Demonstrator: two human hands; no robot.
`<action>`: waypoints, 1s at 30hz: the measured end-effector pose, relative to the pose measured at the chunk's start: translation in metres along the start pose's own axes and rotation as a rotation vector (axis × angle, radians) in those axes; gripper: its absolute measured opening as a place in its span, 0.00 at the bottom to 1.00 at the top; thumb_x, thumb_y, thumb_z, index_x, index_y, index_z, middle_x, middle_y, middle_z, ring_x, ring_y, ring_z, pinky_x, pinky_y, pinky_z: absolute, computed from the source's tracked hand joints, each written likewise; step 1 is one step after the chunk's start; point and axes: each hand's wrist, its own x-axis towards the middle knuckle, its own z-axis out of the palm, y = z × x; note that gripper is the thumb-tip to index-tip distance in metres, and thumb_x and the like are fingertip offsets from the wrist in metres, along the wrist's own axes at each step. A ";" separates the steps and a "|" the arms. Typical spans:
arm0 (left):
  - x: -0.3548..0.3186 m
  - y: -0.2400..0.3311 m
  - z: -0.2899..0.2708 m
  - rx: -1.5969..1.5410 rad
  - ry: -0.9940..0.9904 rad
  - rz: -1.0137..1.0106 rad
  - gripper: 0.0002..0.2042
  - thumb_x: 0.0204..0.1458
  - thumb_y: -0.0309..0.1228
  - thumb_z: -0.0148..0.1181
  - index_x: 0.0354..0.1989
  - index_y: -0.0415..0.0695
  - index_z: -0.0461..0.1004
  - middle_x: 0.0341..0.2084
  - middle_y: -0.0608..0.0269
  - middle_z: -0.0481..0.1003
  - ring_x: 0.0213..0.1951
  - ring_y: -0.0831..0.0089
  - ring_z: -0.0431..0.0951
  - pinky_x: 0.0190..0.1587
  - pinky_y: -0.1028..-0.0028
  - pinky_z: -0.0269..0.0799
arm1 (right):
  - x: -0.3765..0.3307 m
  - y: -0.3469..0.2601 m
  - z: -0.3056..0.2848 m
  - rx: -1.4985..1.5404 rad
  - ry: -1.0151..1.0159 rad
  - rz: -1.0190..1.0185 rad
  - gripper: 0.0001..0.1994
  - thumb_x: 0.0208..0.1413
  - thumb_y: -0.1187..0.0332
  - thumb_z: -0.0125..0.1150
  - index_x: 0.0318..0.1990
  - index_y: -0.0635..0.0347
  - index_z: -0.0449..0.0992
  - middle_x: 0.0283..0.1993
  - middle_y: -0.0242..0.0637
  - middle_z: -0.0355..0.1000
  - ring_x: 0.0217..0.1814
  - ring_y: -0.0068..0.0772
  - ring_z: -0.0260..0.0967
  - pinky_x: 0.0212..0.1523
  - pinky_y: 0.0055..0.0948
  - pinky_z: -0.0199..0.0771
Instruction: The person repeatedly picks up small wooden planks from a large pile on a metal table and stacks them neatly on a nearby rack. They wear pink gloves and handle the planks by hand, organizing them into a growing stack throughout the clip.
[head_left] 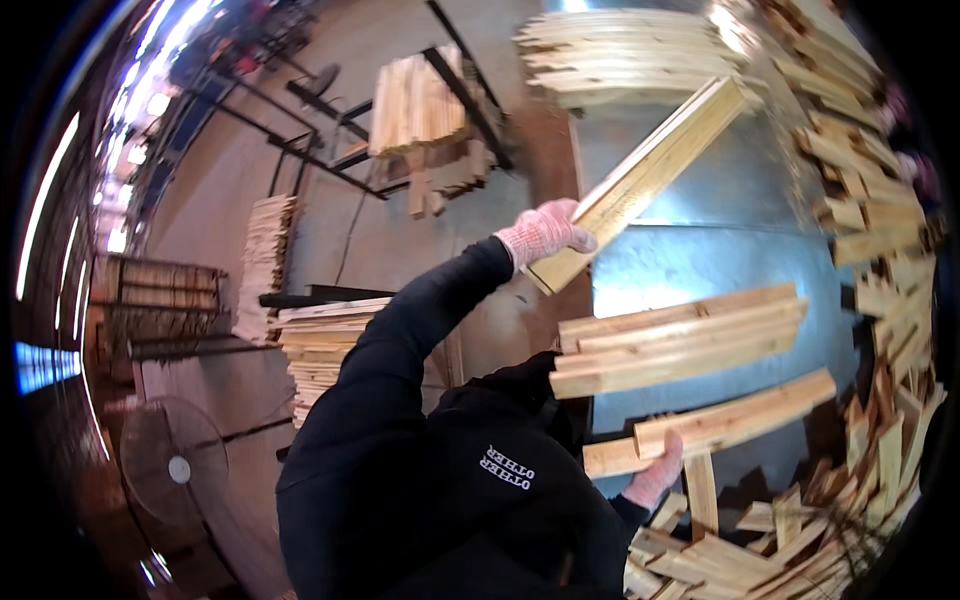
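A pink-and-white knit glove covers my left hand (548, 236). Its fingers are wrapped round the near end of some long pale wooden boards (650, 175), which slant up and to the right over the metal table (700, 250). My right hand (657, 472), gloved alike, is closed on the near edge of two overlapping wooden boards (735, 415); the fingers behind them are mostly hidden. Between my hands a small group of boards (680, 340) lies side by side on the table.
At the table's far end is a wide stack of boards (630, 50). Loose wood pieces (740, 565) heap along the right and near right. Off to the left are a rack with boards (415, 100), another board stack (325, 345) and a round fan (175, 465).
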 end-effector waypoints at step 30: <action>0.002 -0.088 -0.181 -1.129 -0.062 0.253 0.49 0.40 0.37 0.77 0.70 0.37 0.53 0.58 0.51 0.69 0.58 0.63 0.72 0.60 0.63 0.70 | 0.073 0.087 0.511 -0.257 -0.703 0.179 0.33 0.51 0.63 0.69 0.63 0.63 0.64 0.49 0.39 0.73 0.50 0.35 0.73 0.51 0.34 0.78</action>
